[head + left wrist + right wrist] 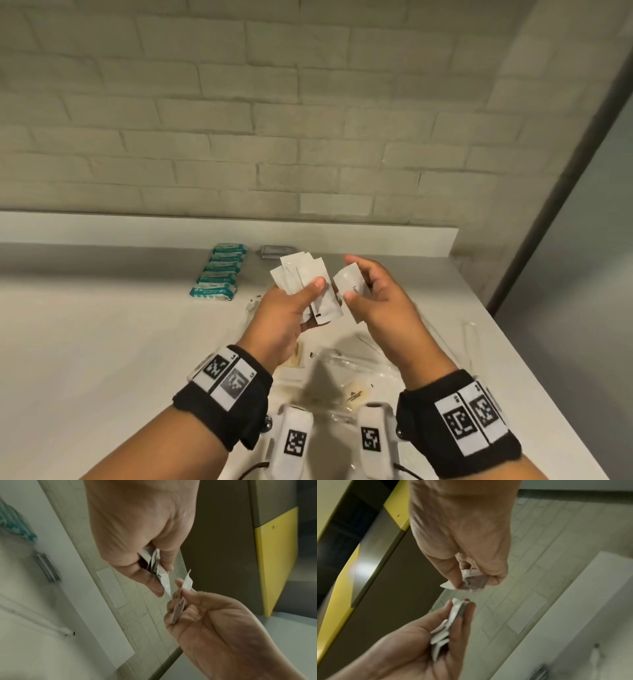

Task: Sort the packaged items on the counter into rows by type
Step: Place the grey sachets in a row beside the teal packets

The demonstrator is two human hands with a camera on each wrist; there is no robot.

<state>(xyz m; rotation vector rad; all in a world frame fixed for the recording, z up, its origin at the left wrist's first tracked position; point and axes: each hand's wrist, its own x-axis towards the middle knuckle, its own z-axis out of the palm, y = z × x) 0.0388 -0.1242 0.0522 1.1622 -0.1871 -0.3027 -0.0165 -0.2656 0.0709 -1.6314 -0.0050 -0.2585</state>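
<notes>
Nearest the head camera, both wrists wear black bands with white coded tags, held up over a white counter. Beyond them the left hand grips a fanned bunch of white sachets, thumb pressed across their faces and fingers curled behind. Just to its right, the right hand pinches a single white sachet between thumb and fingertips, close to the bunch but apart from it; the print on it is too small to read.

Past the left hand, toward the brick wall, a row of teal packets lies stacked front to back. To their right, behind the fanned bunch, sits a grey pack, partly hidden by the sachets.

Under and between the forearms lie clear plastic wrappers and a tan packet; the arms and their shadow cover much of this pile, and what the wrappers hold is hard to make out. Right of the right hand, thin clear sleeves barely show against the white surface. Both wrist views are blurred, showing only the sachet edges between the fingers.
</notes>
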